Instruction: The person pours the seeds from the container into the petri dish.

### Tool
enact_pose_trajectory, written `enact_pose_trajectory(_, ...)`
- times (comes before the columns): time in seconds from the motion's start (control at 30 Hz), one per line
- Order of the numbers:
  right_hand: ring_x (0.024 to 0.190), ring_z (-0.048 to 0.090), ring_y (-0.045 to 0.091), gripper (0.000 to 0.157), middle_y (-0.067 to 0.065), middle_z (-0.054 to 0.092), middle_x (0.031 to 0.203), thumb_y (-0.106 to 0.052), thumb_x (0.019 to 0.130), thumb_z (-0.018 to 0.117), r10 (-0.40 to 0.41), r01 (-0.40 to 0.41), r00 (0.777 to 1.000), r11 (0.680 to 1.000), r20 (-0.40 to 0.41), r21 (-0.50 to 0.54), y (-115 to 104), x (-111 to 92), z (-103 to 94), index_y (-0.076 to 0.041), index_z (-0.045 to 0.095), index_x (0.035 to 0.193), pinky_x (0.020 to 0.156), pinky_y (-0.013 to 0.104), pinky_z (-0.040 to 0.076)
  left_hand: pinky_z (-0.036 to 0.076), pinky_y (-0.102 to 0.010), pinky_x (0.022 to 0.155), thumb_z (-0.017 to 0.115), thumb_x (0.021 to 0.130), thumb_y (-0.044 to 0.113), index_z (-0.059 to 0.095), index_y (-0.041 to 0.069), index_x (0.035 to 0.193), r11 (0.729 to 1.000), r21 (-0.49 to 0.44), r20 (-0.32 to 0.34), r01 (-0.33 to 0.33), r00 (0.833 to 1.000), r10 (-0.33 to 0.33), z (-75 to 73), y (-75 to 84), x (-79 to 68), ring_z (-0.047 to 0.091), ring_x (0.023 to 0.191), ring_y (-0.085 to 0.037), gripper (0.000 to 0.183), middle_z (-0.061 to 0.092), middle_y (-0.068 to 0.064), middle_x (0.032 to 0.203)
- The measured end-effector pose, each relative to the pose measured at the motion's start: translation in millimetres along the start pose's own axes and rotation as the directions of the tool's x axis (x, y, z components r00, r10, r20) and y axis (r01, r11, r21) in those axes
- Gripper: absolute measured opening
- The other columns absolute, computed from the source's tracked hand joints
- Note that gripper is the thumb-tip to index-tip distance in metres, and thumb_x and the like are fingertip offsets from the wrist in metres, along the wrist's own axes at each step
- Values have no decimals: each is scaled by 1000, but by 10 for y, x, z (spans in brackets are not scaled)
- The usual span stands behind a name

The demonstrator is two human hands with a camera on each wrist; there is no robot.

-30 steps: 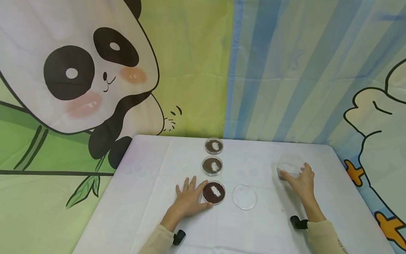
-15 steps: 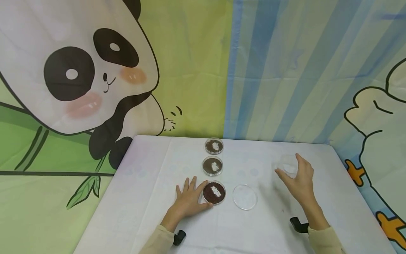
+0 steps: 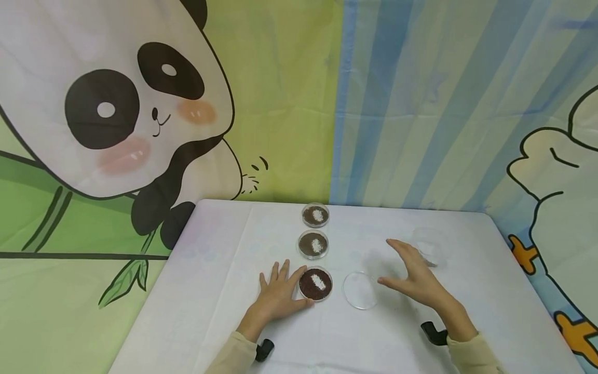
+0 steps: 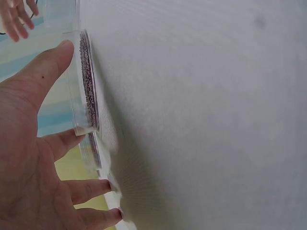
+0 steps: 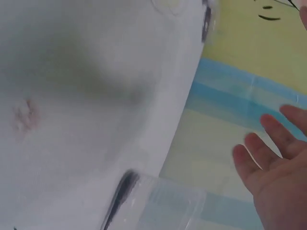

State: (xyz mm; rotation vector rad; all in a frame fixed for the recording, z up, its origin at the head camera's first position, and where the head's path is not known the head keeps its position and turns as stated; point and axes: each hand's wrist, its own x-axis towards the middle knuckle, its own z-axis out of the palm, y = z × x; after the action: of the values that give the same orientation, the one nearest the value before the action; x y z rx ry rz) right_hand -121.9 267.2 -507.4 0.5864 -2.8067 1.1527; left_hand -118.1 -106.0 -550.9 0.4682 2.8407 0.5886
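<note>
My left hand (image 3: 280,297) is at the nearest petri dish (image 3: 315,284), holding its rim between thumb and index finger while the other fingertips spread onto the tabletop. Dark reddish-brown grains with a white patch fill this dish. In the left wrist view, the thumb and index finger (image 4: 60,143) touch opposite sides of its clear wall (image 4: 76,91). Above the table, my right hand (image 3: 418,278) holds nothing, its thumb and fingers spread apart. Just left of it lies a clear round lid (image 3: 348,301). Behind it stands a clear plastic container (image 3: 432,241) with dark material at its bottom.
Two more petri dishes of brown grains with white patches, a middle one (image 3: 312,244) and a far one (image 3: 315,214), line up behind the held dish. A white cloth covers the table (image 3: 233,249). Printed curtains (image 3: 374,104) hang right behind its far edge.
My right hand has let go of the clear container and moved left toward the round lid, fingers spread. The container stays behind on the table. My left hand has kept its place at the dish.
</note>
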Motion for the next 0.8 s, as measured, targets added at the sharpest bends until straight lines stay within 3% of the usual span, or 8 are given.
enact_pose_trajectory(0.17, 138, 29, 43, 104, 19, 37, 150, -51, 76, 85, -13, 22, 991, 998, 136, -62, -34, -10, 196, -5, 33, 154, 104, 67, 32, 6, -81, 103, 68, 81, 69, 38, 31, 155, 1000, -6, -4, -6, 1000, 6, -10, -10, -6, 11, 146, -52, 88, 22, -24, 161)
enact_pose_trajectory(0.3, 135, 34, 44, 108, 22, 41, 147, -49, 70, 89, -23, 55, 980, 986, 197, -157, -23, -18, 348, -1, 36, 151, 104, 65, 34, 7, -81, 102, 68, 81, 70, 39, 30, 154, 1000, -2, -12, -10, 1000, 10, -10, -18, -6, 12, 146, -52, 89, 23, -25, 160)
enact_pose_trajectory(0.5, 132, 39, 45, 110, 23, 44, 143, -50, 65, 92, -49, 116, 972, 950, 229, -289, 29, -31, 501, 3, 41, 147, 100, 64, 38, 6, -81, 103, 67, 81, 70, 39, 31, 154, 1000, -3, -6, -9, 1000, 9, 3, -22, -1, 11, 146, -52, 88, 23, -25, 160)
enact_pose_trajectory(0.8, 131, 39, 45, 98, 24, 44, 143, -47, 67, 91, -40, 111, 972, 946, 231, -304, 54, -43, 567, 1, 49, 141, 99, 65, 38, 6, -81, 103, 67, 82, 69, 38, 31, 155, 1000, -1, 1, -9, 1000, 9, -1, -9, -5, 10, 146, -52, 87, 22, -24, 161)
